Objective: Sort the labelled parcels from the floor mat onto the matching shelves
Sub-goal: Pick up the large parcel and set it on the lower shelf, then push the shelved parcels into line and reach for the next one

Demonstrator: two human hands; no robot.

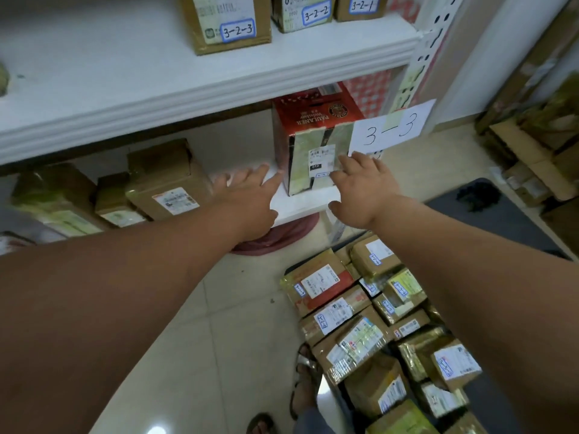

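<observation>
Fingers of the right hand (360,189) were spread and nearly straight, their tips against the front face of the red parcel (308,142), holding nothing; the fingers of the left hand (250,195) were likewise stretched out flat and close to the parcel's lower left corner, though whether they touched it could not be told. That red parcel stood upright at the right end of the lower shelf (300,202), with a white shipping label on its front. Just to its right a paper sign (391,128) reading 3-3 hung from the white shelf post (423,57). Further left on the same shelf lay several brown parcels (166,180). On the upper shelf (141,89) stood three boxes (228,23) tagged 3-2-3, 3-2-2 and 3-2-1. Below the right arm, a heap of taped, labelled parcels (360,324) lay on the dark floor mat (501,214).
</observation>
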